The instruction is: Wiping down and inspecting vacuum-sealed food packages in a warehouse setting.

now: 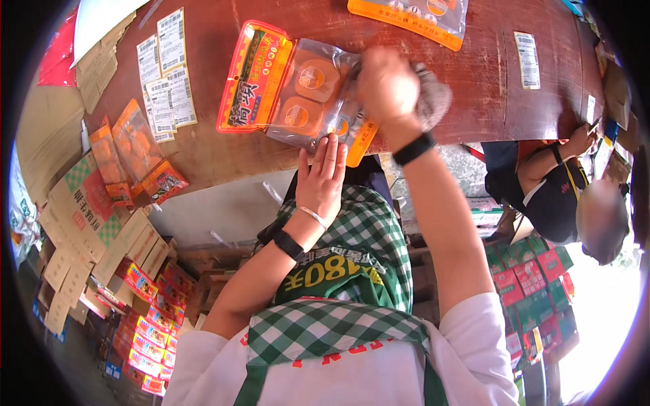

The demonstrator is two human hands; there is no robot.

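A transparent plastic pouch (311, 81) with an orange printed band lies flat on the reddish-brown wooden table before me. Round orange-brown blocks with small labels show through its film. My left hand (321, 175) rests palm down, fingers straight, its tips touching the pouch's near edge. Over the pouch's right end is my right hand (388, 83), blurred and closed around a grey-brown cloth (431, 96) that bulges out to its right. Part of the pouch is hidden beneath that hand.
Another pouch (414, 18) lies at the table's far side. Printed labels (167, 76) and two smaller orange packs (134, 152) are on the left. A single label (527, 61) sits at right. Flattened cardboard (86, 203) is stacked below left. Another person (548, 198) works at right.
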